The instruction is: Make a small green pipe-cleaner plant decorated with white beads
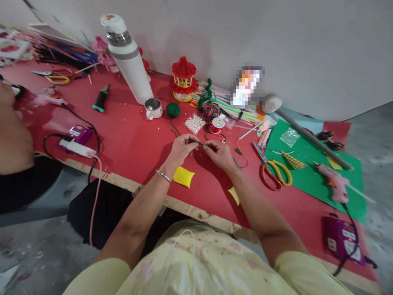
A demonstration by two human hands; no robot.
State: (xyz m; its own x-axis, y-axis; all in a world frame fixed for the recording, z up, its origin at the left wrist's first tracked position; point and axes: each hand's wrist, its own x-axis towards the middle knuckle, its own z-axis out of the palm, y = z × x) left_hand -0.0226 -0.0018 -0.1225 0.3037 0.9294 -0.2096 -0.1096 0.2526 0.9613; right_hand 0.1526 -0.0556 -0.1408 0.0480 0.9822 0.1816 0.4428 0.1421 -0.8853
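Between the fingertips of my left hand (pixel 184 148) and my right hand (pixel 219 152) is a thin dark green strip (pixel 200 143). Both hands pinch it, one at each end, just above the red tabletop; whether it is yarn or pipe cleaner I cannot tell. A yellow pillow-shaped piece (pixel 183 177) lies beside my left wrist, and a smaller pale yellow piece (pixel 234 196) is partly hidden by my right forearm. Beyond the hands sit a bag of white beads (pixel 194 123), a spool of red thread (pixel 216 125) and a dark green ball of yarn (pixel 173 110).
Red-and-yellow-handled scissors (pixel 270 168) lie right of my right hand. A pink glue gun (pixel 333 180) rests on a green sheet (pixel 319 155), wired near a purple power box (pixel 344 241). A white bottle (pixel 129 61) and small cup (pixel 153 108) stand back left. Another person's arm (pixel 14 127) is far left.
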